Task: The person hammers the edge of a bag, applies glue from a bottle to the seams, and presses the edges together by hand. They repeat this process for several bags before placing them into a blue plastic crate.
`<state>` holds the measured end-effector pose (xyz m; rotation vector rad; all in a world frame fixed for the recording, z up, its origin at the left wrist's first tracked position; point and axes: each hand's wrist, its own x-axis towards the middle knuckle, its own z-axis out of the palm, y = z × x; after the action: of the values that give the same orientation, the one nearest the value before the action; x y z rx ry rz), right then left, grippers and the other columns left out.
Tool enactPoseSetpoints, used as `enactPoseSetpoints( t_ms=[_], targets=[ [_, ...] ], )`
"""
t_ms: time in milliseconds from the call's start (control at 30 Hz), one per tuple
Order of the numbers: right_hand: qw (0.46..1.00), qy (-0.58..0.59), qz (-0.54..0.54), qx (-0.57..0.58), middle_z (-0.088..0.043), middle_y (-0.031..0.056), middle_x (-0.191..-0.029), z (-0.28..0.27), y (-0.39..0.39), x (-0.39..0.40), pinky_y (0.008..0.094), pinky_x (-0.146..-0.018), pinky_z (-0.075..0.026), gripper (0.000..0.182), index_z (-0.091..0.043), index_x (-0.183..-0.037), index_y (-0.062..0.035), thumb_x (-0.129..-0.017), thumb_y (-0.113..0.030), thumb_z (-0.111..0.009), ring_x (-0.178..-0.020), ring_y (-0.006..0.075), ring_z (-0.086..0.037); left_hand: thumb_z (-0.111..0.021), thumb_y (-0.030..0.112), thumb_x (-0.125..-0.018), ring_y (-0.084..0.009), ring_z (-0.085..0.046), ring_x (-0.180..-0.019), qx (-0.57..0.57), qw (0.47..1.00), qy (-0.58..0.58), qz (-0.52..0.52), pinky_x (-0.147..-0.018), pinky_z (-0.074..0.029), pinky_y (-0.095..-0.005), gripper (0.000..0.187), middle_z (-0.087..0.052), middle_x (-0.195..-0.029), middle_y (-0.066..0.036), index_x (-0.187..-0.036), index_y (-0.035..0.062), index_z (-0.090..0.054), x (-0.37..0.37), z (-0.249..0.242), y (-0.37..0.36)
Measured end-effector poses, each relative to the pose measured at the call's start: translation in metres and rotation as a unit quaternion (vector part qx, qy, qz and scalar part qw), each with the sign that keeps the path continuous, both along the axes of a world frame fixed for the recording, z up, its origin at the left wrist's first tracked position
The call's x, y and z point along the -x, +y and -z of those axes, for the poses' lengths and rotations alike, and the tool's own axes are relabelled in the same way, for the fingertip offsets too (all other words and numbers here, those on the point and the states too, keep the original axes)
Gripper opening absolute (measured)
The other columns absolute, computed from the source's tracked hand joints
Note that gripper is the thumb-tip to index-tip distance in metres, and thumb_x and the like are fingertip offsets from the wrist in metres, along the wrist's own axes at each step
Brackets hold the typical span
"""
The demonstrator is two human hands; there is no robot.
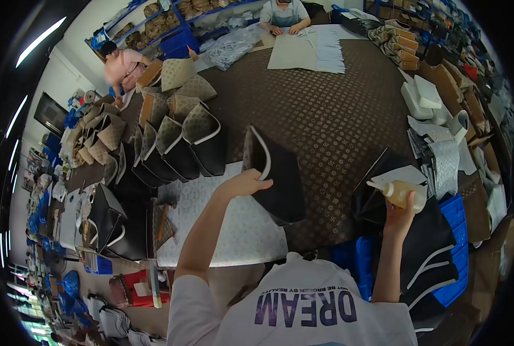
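My left hand (244, 184) is closed on the pale-edged rim of a black bag body (281, 179), which stands tilted on the patterned table. The bag's opening faces left and shows a patterned lining. My right hand (399, 214) grips a squeeze bottle (408, 195) of yellowish liquid, its pale nozzle pointing left. Behind the bottle lies a black piece (368, 190) with a light panel. Under my left forearm is a white patterned sheet (222, 222) at the table's front edge.
Several black bag bodies (202, 147) stand in rows at the left, with beige patterned ones behind. A co-worker (284, 16) handles sheets (303, 49) across the table; another person (123, 69) leans in at the far left. White boxes (427, 92) and a blue crate (456, 248) are on the right.
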<state>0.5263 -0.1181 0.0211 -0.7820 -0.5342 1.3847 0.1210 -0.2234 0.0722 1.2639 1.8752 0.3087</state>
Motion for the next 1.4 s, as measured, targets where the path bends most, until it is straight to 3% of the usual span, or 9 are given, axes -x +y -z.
enactPoseSetpoints(
  t_ms=[167, 333, 467, 667, 800, 933, 1067, 1300, 1400],
  targets=[
    [0.999, 0.021, 0.027, 0.008, -0.051, 0.0095, -0.124, -0.004, 0.004, -0.011, 0.0414, -0.092, -0.049, 0.054, -0.041, -0.130, -0.0090, -0.088, -0.030, -0.065, -0.113, 0.0245, -0.054, -0.066, 0.025, -0.087, -0.0192, -0.062, -0.095, -0.156, 0.805, -0.477, -0.317, -0.080, -0.049, -0.0323, 0.033, -0.064, -0.102, -0.010, -0.108, 0.0009, -0.059, 0.025, 0.027, -0.018],
    [0.995, -0.040, 0.084, 0.034, -0.047, 0.0088, -0.126, -0.023, 0.003, 0.019, 0.0431, -0.095, -0.047, 0.060, -0.036, -0.132, -0.0102, -0.086, -0.030, -0.068, -0.118, 0.0243, -0.050, -0.049, 0.017, -0.085, -0.0346, -0.062, -0.097, -0.270, 0.517, -0.757, -0.294, -0.089, -0.048, -0.0431, 0.032, -0.064, -0.108, -0.019, -0.104, -0.0064, -0.062, 0.030, 0.066, -0.038],
    [0.998, -0.064, 0.020, -0.011, -0.042, 0.0094, -0.130, -0.031, 0.011, 0.040, 0.0454, -0.097, -0.045, 0.064, -0.032, -0.133, -0.0105, -0.086, -0.035, -0.067, -0.121, 0.0254, -0.047, -0.046, 0.014, -0.083, -0.0357, -0.057, -0.106, -0.335, 0.462, -0.772, -0.280, -0.098, -0.042, -0.0415, 0.036, -0.063, -0.110, -0.022, -0.105, -0.0117, -0.060, 0.038, 0.063, -0.041],
    [0.991, -0.059, -0.068, -0.104, -0.039, 0.0097, -0.133, -0.044, 0.026, 0.073, 0.0457, -0.099, -0.042, 0.066, -0.026, -0.137, -0.0114, -0.087, -0.029, -0.066, -0.121, 0.0262, -0.046, -0.049, 0.009, -0.084, -0.0309, -0.052, -0.118, -0.330, 0.514, -0.725, -0.319, -0.104, -0.037, -0.0391, 0.037, -0.059, -0.119, -0.018, -0.116, -0.0082, -0.056, -0.008, 0.035, -0.063],
    [0.972, -0.152, -0.092, -0.156, -0.039, 0.0092, -0.132, -0.055, 0.036, 0.112, 0.0373, -0.101, -0.040, 0.084, -0.020, -0.141, -0.0106, -0.077, -0.008, -0.074, -0.122, 0.0223, -0.043, -0.048, 0.020, -0.093, -0.0263, -0.051, -0.119, -0.283, 0.439, -0.785, -0.334, -0.103, -0.038, -0.0369, 0.038, -0.057, -0.125, -0.013, -0.124, -0.0025, -0.053, -0.057, 0.071, -0.070],
    [0.957, -0.181, -0.137, -0.179, -0.038, 0.0087, -0.132, -0.050, 0.044, 0.151, 0.0374, -0.102, -0.040, 0.093, -0.019, -0.141, -0.0103, -0.071, -0.005, -0.079, -0.122, 0.0220, -0.043, -0.048, 0.032, -0.097, -0.0217, -0.057, -0.110, -0.206, 0.518, -0.713, -0.425, -0.092, -0.046, -0.0349, 0.041, -0.060, -0.120, -0.008, -0.120, -0.0003, -0.055, -0.100, 0.093, -0.085],
    [0.939, -0.235, -0.170, -0.185, -0.037, 0.0095, -0.132, -0.029, 0.050, 0.179, 0.0369, -0.100, -0.041, 0.091, -0.019, -0.139, -0.0094, -0.072, -0.012, -0.081, -0.121, 0.0220, -0.044, -0.048, 0.037, -0.097, -0.0149, -0.055, -0.102, -0.195, 0.744, -0.502, -0.396, -0.089, -0.043, -0.0264, 0.045, -0.060, -0.110, -0.004, -0.122, -0.0001, -0.053, -0.120, 0.163, -0.112],
    [0.933, -0.250, -0.160, -0.202, -0.040, 0.0116, -0.126, -0.002, 0.050, 0.208, 0.0366, -0.097, -0.043, 0.090, -0.021, -0.135, -0.0085, -0.071, -0.019, -0.083, -0.116, 0.0226, -0.046, -0.058, 0.017, -0.093, -0.0160, -0.056, -0.087, -0.015, 0.594, -0.626, -0.505, -0.077, -0.045, -0.0297, 0.045, -0.059, -0.094, -0.005, -0.134, 0.0098, -0.044, -0.118, 0.152, -0.119],
    [0.912, -0.309, -0.131, -0.235, -0.040, 0.0117, -0.125, 0.001, 0.050, 0.214, 0.0364, -0.095, -0.044, 0.087, -0.021, -0.135, -0.0084, -0.072, -0.017, -0.081, -0.115, 0.0227, -0.047, -0.060, 0.011, -0.090, -0.0244, -0.059, -0.087, -0.115, 0.821, -0.429, -0.359, -0.077, -0.046, -0.0319, 0.055, -0.062, -0.097, -0.011, -0.139, 0.0200, -0.038, -0.123, 0.216, -0.140]
  ],
)
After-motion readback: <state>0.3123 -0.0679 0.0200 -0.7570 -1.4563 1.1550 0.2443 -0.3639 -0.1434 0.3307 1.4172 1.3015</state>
